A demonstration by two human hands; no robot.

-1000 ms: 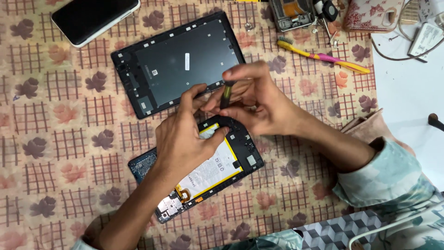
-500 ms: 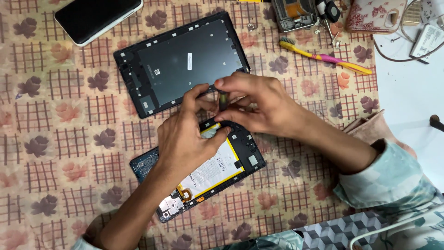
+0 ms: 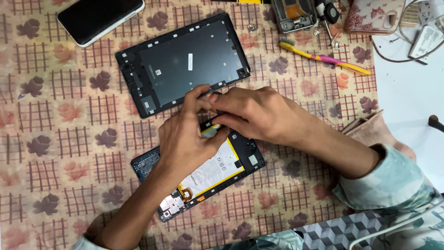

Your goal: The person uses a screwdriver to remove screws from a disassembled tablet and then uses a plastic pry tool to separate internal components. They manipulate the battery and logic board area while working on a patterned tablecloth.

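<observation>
An opened tablet (image 3: 225, 167) lies face down on the patterned cloth, showing its white battery with yellow edging and its circuit boards. My left hand (image 3: 185, 136) lies over its upper left part and grips the top edge. My right hand (image 3: 259, 113) reaches in from the right. Its fingertips meet my left fingertips and pinch a small dark tool (image 3: 216, 110) at the tablet's top corner. The tool's tip is hidden by the fingers. The tablet's black back cover (image 3: 185, 65) lies inside up just beyond the hands.
A black phone (image 3: 99, 16) lies at the far left. A yellow and pink toothbrush (image 3: 323, 58), a dismantled device (image 3: 296, 11) and loose screws sit at the back. A pink patterned case (image 3: 370, 16) and a white charger (image 3: 428, 37) are at the far right.
My right hand has tipped the tool down from upright, and the fingers now cover most of it. Both hands stay at the tablet's top corner.
</observation>
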